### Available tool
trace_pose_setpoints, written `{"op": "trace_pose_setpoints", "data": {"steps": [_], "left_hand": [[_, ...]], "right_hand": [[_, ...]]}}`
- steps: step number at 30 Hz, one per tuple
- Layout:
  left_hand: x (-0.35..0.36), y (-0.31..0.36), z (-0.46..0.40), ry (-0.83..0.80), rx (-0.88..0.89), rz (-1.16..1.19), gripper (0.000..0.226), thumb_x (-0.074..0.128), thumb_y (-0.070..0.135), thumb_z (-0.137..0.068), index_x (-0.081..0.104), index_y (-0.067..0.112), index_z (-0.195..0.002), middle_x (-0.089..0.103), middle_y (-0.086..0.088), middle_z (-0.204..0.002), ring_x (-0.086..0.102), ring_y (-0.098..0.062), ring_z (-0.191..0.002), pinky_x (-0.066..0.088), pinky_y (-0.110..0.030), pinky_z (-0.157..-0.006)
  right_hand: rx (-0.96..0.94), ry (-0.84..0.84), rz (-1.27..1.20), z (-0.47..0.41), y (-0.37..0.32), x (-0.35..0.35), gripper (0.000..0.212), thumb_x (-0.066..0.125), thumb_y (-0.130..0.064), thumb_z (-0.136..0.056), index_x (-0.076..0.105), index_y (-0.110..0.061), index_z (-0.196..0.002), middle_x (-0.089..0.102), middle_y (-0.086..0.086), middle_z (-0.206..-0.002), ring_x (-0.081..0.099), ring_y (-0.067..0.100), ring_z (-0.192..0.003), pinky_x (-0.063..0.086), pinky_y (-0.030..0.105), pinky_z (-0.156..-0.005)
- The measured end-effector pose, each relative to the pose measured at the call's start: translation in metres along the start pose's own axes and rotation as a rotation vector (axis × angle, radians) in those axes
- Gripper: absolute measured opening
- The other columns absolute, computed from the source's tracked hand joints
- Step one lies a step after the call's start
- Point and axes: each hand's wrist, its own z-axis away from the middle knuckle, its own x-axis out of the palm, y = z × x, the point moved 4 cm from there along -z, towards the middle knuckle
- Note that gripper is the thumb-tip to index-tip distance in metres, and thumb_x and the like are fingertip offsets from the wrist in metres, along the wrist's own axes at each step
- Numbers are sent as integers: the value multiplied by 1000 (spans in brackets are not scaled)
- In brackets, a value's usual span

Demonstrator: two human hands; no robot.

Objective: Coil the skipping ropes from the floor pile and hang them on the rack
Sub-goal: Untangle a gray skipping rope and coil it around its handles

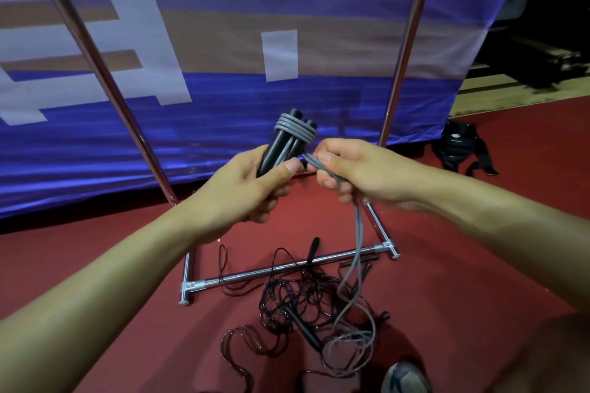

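Left grip (252,182) wraps the black handles (274,147), upright at frame centre, grey turns at their tops. Right grip (344,169), just beside, pinches the grey rope (357,233); slack hangs straight down to the floor pile (297,300).

We are seeing the grey rope (357,239) sitting wound in several turns round its two upright black handles (277,143), its tail trailing down to the tangled black ropes (297,300) lying beside the rack (287,268) base.

Left hand (252,188) gripping black handles (277,143), right hand (354,172) pinching grey rope (357,242)
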Motion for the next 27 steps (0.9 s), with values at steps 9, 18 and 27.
{"op": "trace_pose_setpoints", "data": {"steps": [9, 18, 27], "left_hand": [[-3, 10, -1, 120, 255, -439, 24, 55, 25, -106, 50, 29, -130, 58, 19, -72, 50, -4, -55, 39, -17, -55], [17, 17, 0, 396, 236, -1232, 60, 40, 31, -107, 9, 46, -157, 63, 2, -102, 60, -35, -78, 46, -42, -63], [23, 6, -2, -124, 325, -588, 92, 52, 28, -106, -22, 33, -159, 28, 8, -167, 38, -1, -146, 33, -29, -121]], "right_hand": [[-156, 235, 507, 4, -15, 3, 24, 42, -23, -109, 57, -18, -91, 66, -15, -67, 60, 0, -59, 44, 24, -64], [135, 151, -108, -14, -9, 13, 17, 45, -30, -95, 52, -22, -83, 46, -6, -62, 28, 6, -45, 25, 21, -45], [-68, 209, 425, 8, -36, -5, 41, 32, -65, -101, 55, -35, -85, 58, -33, -60, 56, -9, -54, 39, 16, -66]]}}
